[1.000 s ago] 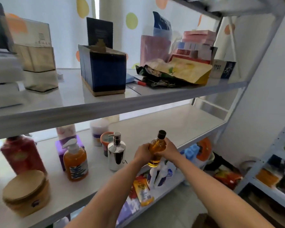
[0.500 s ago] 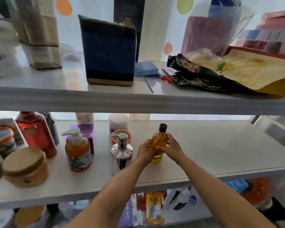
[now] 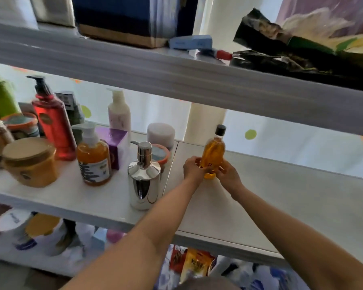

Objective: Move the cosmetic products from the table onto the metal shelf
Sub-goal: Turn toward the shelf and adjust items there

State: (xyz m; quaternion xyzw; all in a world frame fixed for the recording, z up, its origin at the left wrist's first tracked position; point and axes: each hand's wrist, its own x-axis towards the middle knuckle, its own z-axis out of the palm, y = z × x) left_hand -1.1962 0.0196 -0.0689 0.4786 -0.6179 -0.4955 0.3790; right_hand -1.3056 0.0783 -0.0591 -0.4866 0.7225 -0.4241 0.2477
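1. The metal shelf [image 3: 281,195] fills the view. Its middle tier is crowded toward the left end and bare toward the right.
2. A red pump bottle [image 3: 54,126] stands near the back edge on the left, beside a white lotion bottle [image 3: 119,114].
3. A chrome pump dispenser [image 3: 144,181] stands close to the front edge, just left of the hands.
4. An orange pump bottle [image 3: 93,162] and a wooden-lidded jar [image 3: 30,162] stand further left along the front edge.
5. The amber bottle [image 3: 213,152], black-capped and roughly upright, is about mid-tier, halfway between the front and back edges. Its base is at the shelf surface, though contact is unclear.
6. The left hand [image 3: 194,167] has its fingers curled round the bottle's lower part from the left.
7. The right hand [image 3: 228,174] has its fingers clamped on the same lower part from the right.
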